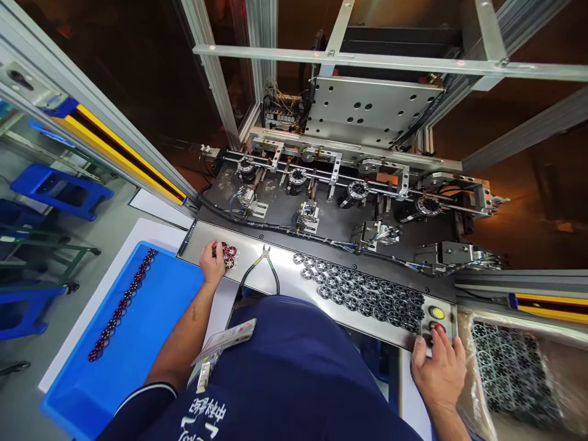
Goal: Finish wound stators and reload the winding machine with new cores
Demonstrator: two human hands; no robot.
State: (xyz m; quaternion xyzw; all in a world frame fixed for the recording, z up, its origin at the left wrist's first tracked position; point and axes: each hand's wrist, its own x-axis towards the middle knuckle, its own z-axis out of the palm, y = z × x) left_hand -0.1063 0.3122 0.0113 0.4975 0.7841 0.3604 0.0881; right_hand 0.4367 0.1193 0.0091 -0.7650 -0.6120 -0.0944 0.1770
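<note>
Navy-blue fabric shirt [303, 361] fronts the silver metal table [199, 236], at whose left end the left hand [212, 264] curls beside round red-and-black discs [232, 252], any grip indeterminable, while the right hand [438, 370] spreads at the round red push-button [440, 327], apparently a button-operating step calling next for deliberate fingertip pressure.

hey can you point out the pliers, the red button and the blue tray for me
Pliers [265, 255]: head view, on the pivot area.
Red button [440, 327]: head view, on its visible cap.
Blue tray [158, 306]: head view, on its bare floor.
</note>
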